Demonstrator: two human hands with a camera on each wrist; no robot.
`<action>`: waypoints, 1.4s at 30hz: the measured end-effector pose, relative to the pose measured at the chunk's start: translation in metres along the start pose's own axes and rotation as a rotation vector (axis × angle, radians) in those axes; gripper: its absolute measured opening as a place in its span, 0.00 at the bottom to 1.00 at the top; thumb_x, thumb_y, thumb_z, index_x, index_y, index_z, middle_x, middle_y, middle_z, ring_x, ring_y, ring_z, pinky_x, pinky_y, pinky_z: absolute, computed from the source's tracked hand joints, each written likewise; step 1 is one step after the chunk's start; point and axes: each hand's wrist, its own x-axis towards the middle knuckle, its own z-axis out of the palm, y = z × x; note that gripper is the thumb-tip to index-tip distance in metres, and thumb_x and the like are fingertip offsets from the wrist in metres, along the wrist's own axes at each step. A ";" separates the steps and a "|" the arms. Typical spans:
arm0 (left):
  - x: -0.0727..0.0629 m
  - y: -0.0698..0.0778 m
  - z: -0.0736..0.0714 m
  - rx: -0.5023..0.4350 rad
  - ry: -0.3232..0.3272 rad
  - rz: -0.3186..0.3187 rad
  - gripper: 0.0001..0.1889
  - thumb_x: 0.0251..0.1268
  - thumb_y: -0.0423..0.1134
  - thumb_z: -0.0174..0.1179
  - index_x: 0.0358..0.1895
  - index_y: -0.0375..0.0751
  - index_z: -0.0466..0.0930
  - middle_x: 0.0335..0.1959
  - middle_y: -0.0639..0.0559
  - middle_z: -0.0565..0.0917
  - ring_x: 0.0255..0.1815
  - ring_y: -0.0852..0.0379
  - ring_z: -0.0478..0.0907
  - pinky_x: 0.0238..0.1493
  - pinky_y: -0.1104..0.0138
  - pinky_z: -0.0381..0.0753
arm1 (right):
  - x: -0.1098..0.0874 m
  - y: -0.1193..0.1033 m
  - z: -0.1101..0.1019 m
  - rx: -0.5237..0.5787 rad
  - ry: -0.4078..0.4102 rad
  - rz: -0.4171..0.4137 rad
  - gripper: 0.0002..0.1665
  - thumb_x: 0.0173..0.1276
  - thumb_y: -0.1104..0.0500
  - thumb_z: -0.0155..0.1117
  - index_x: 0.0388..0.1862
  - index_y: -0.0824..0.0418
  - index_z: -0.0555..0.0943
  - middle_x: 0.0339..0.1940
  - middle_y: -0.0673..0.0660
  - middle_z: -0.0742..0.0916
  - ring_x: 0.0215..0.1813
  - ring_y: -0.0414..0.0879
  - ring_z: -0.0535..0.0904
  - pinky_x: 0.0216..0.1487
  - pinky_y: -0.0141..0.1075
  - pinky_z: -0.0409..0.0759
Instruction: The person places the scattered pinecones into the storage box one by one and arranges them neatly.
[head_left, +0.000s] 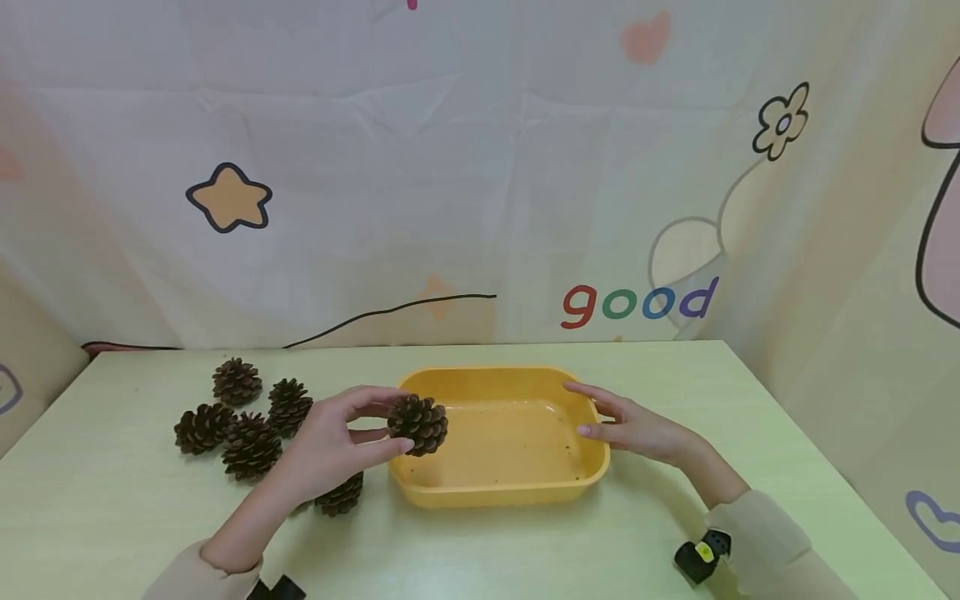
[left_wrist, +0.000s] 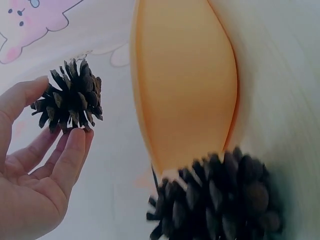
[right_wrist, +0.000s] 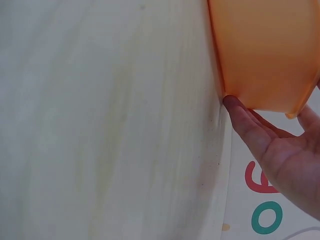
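Observation:
A brown pinecone (head_left: 417, 425) is pinched between the thumb and fingers of my left hand (head_left: 333, 442), at the left end of a yellow plastic basin (head_left: 498, 497). The left wrist view shows this pinecone (left_wrist: 70, 97) held up at the fingertips of the left hand (left_wrist: 40, 165). My right hand (head_left: 637, 425) grips the basin's right end, its thumb over the rim. Seen from the right wrist, fingers of the right hand (right_wrist: 280, 150) lie along the outer wall of the basin (right_wrist: 270, 55). Small dark specks dot the basin's floor.
Several pinecones (head_left: 251, 446) lie in a group on the left of the pale table (head_left: 112, 508). Another pinecone (head_left: 341, 494) sits near the basin's left end, partly behind the left forearm. A printed curtain (head_left: 337, 208) hangs behind the table.

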 end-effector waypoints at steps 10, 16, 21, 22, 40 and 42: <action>0.016 -0.003 0.024 -0.018 -0.024 -0.032 0.25 0.49 0.38 0.68 0.54 0.40 0.76 0.52 0.43 0.77 0.51 0.45 0.76 0.47 0.66 0.79 | 0.001 0.001 0.000 0.014 -0.008 -0.007 0.40 0.66 0.52 0.57 0.72 0.53 0.52 0.73 0.65 0.49 0.70 0.69 0.43 0.60 0.56 0.66; 0.025 -0.008 0.042 -0.034 -0.054 -0.027 0.25 0.49 0.36 0.68 0.54 0.38 0.76 0.52 0.42 0.77 0.50 0.45 0.76 0.47 0.63 0.79 | 0.001 0.002 -0.001 0.012 -0.004 -0.005 0.40 0.66 0.52 0.57 0.72 0.53 0.53 0.73 0.66 0.49 0.69 0.70 0.41 0.59 0.57 0.66; 0.032 -0.009 0.056 -0.044 -0.072 -0.009 0.25 0.49 0.35 0.68 0.53 0.34 0.76 0.51 0.41 0.78 0.49 0.46 0.77 0.45 0.66 0.80 | 0.001 0.002 0.000 0.017 -0.006 0.004 0.40 0.66 0.51 0.57 0.72 0.53 0.52 0.73 0.65 0.48 0.69 0.70 0.41 0.58 0.57 0.67; 0.034 -0.009 0.059 -0.043 -0.078 -0.007 0.25 0.49 0.35 0.68 0.53 0.34 0.76 0.50 0.41 0.78 0.48 0.46 0.77 0.45 0.66 0.80 | 0.001 0.002 0.000 0.020 -0.007 0.006 0.40 0.66 0.52 0.57 0.73 0.53 0.52 0.73 0.65 0.48 0.69 0.70 0.42 0.58 0.57 0.67; 0.049 -0.002 0.105 0.040 -0.179 0.013 0.24 0.49 0.36 0.68 0.53 0.34 0.76 0.49 0.44 0.79 0.45 0.50 0.79 0.40 0.70 0.81 | 0.003 0.003 0.001 0.055 -0.021 0.005 0.39 0.69 0.55 0.53 0.73 0.53 0.48 0.73 0.63 0.45 0.69 0.71 0.40 0.58 0.58 0.67; 0.051 -0.003 0.110 0.044 -0.187 0.007 0.24 0.49 0.36 0.68 0.52 0.34 0.76 0.49 0.45 0.79 0.45 0.50 0.79 0.39 0.72 0.80 | 0.003 0.003 0.000 0.057 -0.024 0.004 0.39 0.69 0.54 0.53 0.74 0.52 0.47 0.74 0.63 0.44 0.69 0.71 0.40 0.58 0.58 0.66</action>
